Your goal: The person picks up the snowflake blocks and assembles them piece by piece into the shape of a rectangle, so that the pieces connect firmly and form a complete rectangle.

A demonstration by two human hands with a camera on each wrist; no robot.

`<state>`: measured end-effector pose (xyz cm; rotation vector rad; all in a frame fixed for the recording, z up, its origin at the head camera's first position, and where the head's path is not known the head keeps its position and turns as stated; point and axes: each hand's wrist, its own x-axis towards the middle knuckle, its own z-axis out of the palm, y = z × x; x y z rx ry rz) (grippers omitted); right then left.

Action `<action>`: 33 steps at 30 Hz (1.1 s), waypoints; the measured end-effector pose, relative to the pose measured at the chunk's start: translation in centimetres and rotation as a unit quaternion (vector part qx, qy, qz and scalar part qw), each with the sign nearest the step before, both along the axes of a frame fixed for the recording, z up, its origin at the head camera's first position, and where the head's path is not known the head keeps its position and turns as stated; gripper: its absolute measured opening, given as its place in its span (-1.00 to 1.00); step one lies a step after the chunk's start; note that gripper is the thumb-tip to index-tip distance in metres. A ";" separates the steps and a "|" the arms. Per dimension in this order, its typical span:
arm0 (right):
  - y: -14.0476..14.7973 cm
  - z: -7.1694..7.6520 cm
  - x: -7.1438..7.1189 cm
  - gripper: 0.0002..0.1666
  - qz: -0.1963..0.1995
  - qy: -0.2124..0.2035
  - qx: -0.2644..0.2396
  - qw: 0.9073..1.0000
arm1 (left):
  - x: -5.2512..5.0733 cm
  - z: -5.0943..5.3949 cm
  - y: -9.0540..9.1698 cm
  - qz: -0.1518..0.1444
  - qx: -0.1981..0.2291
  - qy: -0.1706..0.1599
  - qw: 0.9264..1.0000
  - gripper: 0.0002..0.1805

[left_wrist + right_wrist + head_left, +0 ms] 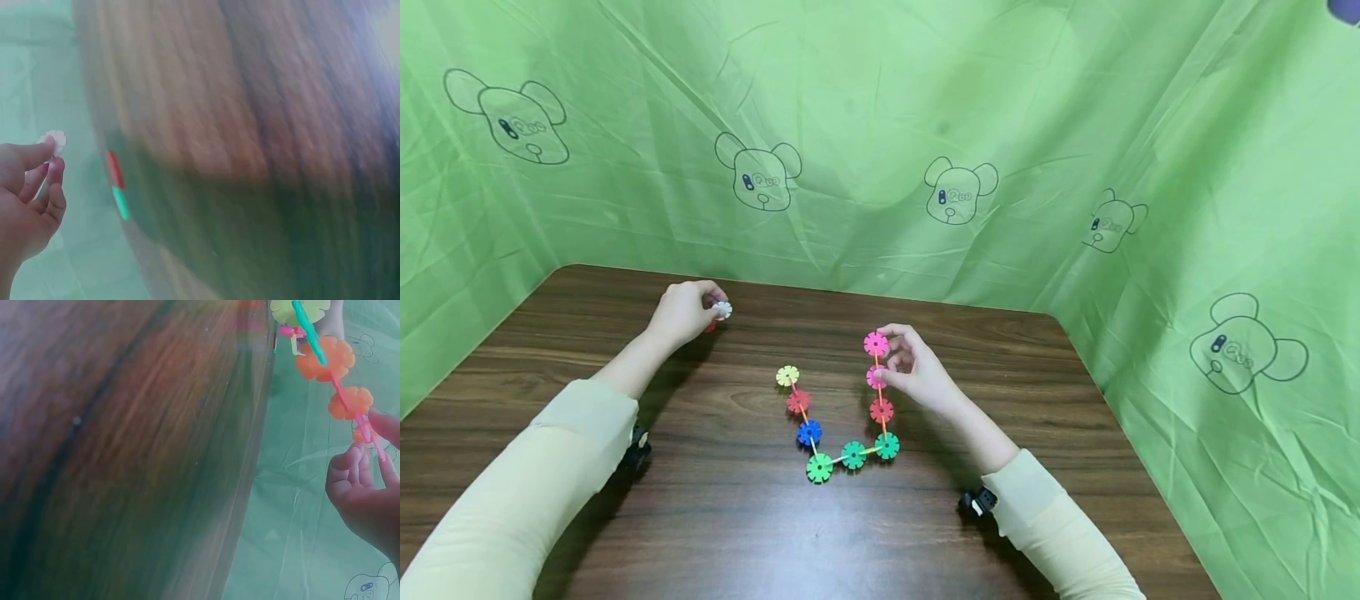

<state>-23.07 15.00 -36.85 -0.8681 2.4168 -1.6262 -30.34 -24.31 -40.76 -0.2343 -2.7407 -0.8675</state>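
My left hand (683,312) pinches a white notched flower disc (723,310) between thumb and fingers near the table's back left; the same disc (56,142) shows in the left wrist view. At the centre, a U-shaped chain of interlocking plastic flower discs has a yellow disc (787,376) at its left end, a blue disc (808,432) along that side and a light green disc (820,467) at the bottom corner. Its right side rises to a pink disc (876,343) at the tip. My right hand (921,371) pinches the second pink disc (875,377), its forefinger by the tip.
A red disc (710,326) lies partly hidden below the left hand. The left wrist view shows a red piece (115,169) and a green piece (120,203) edge-on. The brown wooden table (737,542) meets a green curtain (850,125) at back and sides.
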 end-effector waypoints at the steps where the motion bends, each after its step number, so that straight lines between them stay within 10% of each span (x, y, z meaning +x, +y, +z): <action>1: 0.0 0.1 0.0 -0.30 -0.001 -0.004 -0.001 1.000 | 0.1 0.3 0.3 0.000 0.011 0.000 1.000 -0.88; 21: 0.7 -2.5 -1.8 -0.42 -0.009 -0.121 -0.038 0.992 | 3.9 4.4 6.5 -0.060 0.074 0.003 0.996 -0.87; 33: 0.2 -2.3 -1.5 -0.63 -0.045 -0.122 -0.034 0.991 | 6.6 5.6 9.6 -0.092 0.117 -0.003 0.989 -0.85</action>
